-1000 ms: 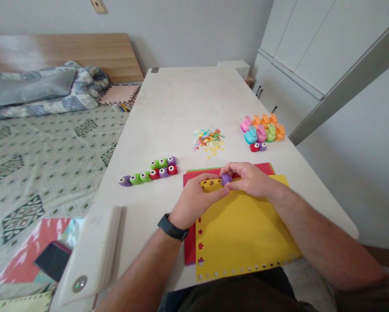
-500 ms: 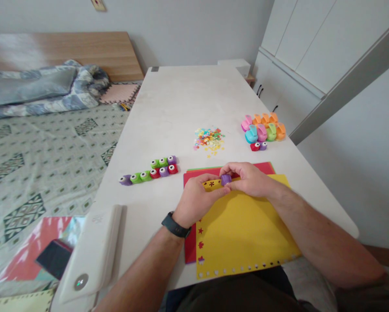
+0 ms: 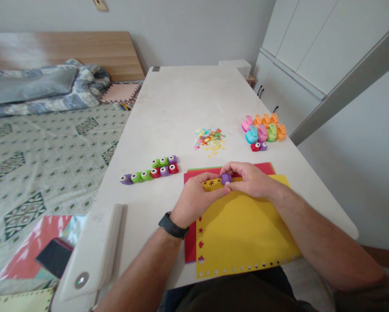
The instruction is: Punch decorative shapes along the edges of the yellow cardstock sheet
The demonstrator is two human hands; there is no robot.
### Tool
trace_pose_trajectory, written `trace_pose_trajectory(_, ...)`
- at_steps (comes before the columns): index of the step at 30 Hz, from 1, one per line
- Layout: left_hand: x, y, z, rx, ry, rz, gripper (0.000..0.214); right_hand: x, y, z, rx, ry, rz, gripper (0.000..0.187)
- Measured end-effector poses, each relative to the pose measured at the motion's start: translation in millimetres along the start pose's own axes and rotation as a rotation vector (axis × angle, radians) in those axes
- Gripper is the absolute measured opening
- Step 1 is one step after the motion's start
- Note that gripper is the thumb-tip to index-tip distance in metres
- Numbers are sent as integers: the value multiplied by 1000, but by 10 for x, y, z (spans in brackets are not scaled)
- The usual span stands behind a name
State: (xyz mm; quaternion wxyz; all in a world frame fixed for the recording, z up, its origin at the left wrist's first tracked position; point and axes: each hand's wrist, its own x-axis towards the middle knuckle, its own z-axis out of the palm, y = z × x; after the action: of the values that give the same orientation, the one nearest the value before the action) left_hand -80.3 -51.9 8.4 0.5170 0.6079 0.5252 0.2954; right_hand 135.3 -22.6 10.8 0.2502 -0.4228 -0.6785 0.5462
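The **left hand** (image 3: 194,200) and **right hand** (image 3: 251,180) meet over the top edge of a **bright yellow paper sheet** (image 3: 243,234), with a **small purple plastic craft punch** (image 3: 226,178) between them. The right fingers are curled closed around the punch, pinching it from above and the side. The left fingers are closed on the sheet just beside it, apparently steadying the paper against the punch – exactly how they meet the punch is partly hidden. The punch sits on the sheet's edge, seemingly so that its mouth can take the paper there.

A line of tiny holes runs along the near edge of the yellow sheet, and star and flower cutouts follow its left edge – a neat border that seems to be spaced by eye. A **red paper sheet** (image 3: 190,242) lies beneath, giving the yellow one a flat backing on the **white tabletop** (image 3: 168,108).

Other punches are kept within reach: a **row of small green, red and purple punches** (image 3: 149,169) to the left, and **larger pastel punches** (image 3: 262,130) beyond, near a **scattered pile of multicoloured paper cutouts** (image 3: 209,138). A **black wristwatch** (image 3: 172,226) circles the left wrist.
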Motion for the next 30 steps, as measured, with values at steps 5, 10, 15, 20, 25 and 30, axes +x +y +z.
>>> trace_pose_trajectory(5, -4, 15, -21, -4, -3, -17, 46, -11, -5, -20, -4, 28, -17, 28)
trace_pose_trajectory(10, 1, -16, -46, -8, 50, -27, 29, 7, 3, -57, 49, 125, -21, 31)
trace_pose_trajectory(15, 4, -43, -43, 12, 31, -18, 27, 56, 26, -64, 206, 254, -14, 35)
trace_pose_trajectory(20, -5, -38, -37, 38, 36, -2, 28, 90, 52, -65, 319, 313, 1, 41)
trace_pose_trajectory(25, -12, -26, -34, 26, 36, -4, 28, 96, 57, -67, 367, 327, 31, 47)
trace_pose_trajectory(30, -20, -33, -25, 22, 36, 12, 27, 132, 80, -88, 260, 327, 15, 44)
